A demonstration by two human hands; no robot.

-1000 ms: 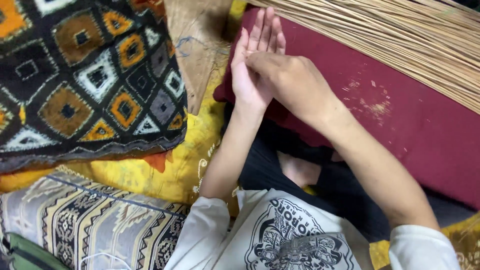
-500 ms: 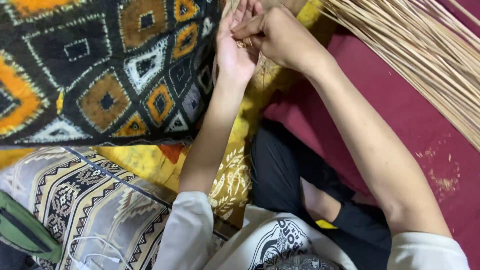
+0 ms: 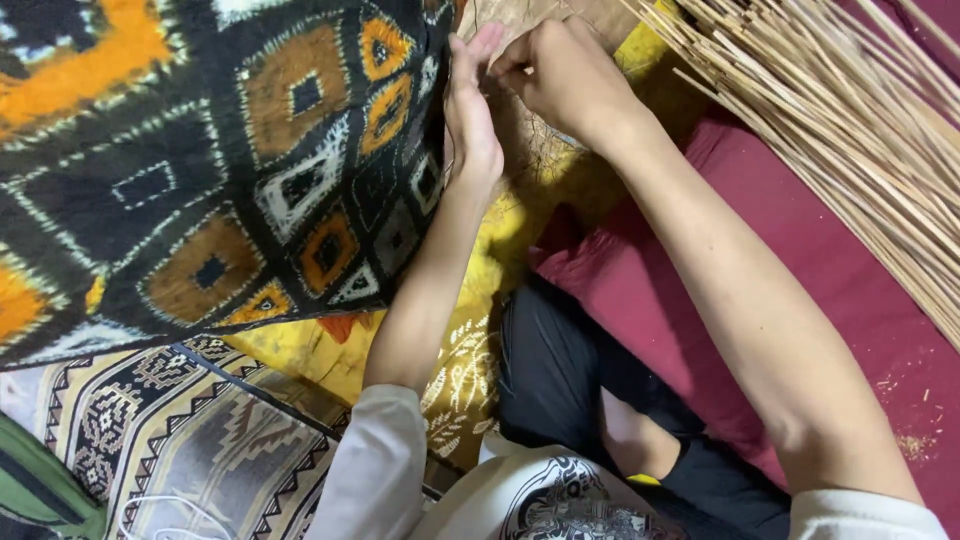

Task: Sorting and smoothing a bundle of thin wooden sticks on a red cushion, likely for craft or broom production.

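My left hand is held up flat with the fingers straight and close together, holding nothing. My right hand is curled beside it, its fingertips pinched against the left hand's fingertips. I cannot make out anything between the pinched fingers. Both hands hover over a brown woven piece at the top middle. A black cloth with orange, brown and white diamond patterns lies just to the left of my left hand.
A bundle of thin pale cane sticks fans across the upper right, over a maroon cloth. A yellow printed cloth lies under my left forearm. A striped patterned cloth fills the lower left. My dark trouser leg is at centre bottom.
Both hands have moved up and to the left in the view, staying together. The right hand's fingers have curled tighter onto the left fingertips. The black patterned cloth now fills more of the left.
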